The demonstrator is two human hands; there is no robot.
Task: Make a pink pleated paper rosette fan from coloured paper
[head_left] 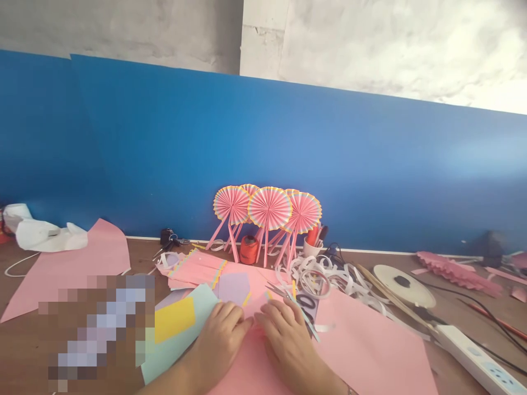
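Blue panel point(164, 137) at twelve o'clock; left hand point(224, 328) and right hand point(286, 332) at six, fingers point(269, 318) half-curled, whether gripping I can't tell; I'd press the pink paper point(249, 365) evenly.

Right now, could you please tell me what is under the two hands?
Pink paper shows between the left hand and right hand, seeming to continue beneath them. Whatever lies directly under each hand is covered and cannot be seen.
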